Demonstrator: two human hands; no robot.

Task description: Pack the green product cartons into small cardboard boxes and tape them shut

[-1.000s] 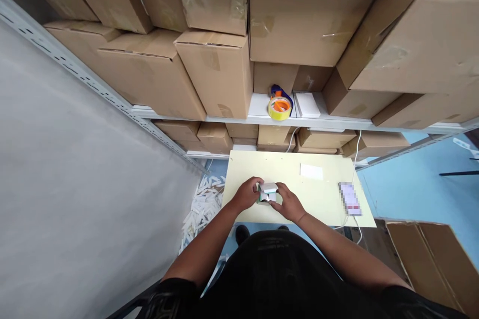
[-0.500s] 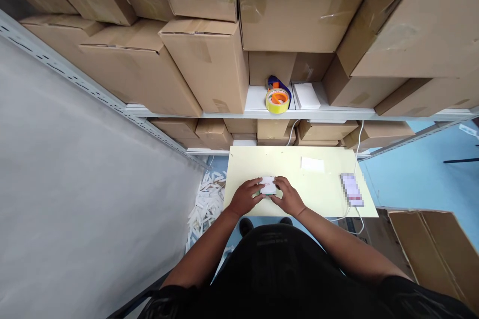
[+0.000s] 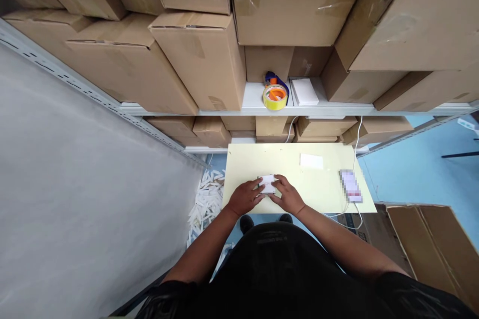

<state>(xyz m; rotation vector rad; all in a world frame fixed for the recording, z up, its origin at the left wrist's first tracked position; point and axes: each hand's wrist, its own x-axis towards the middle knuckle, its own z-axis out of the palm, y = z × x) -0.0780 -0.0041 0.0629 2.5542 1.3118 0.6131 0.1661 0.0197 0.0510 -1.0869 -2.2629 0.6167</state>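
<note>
The left grip point(image 3: 245, 198) and the right grip point(image 3: 288, 197) are closed in from either side on a small white box point(image 3: 267, 184), fingers over its top and thumbs at the near edge, though whether it rests on the pale surface point(image 3: 280, 204) or sits just above is hard to tell. It looks like light, thin card, probably stiff along the folds but easily dented mid-panel, so the side edges seem the safest hold. Farther out lie a flat white piece point(image 3: 311, 161), a blurred phone-like device point(image 3: 351, 186) and, on the shelf point(image 3: 254, 95), a tape dispenser point(image 3: 276, 98).
</note>
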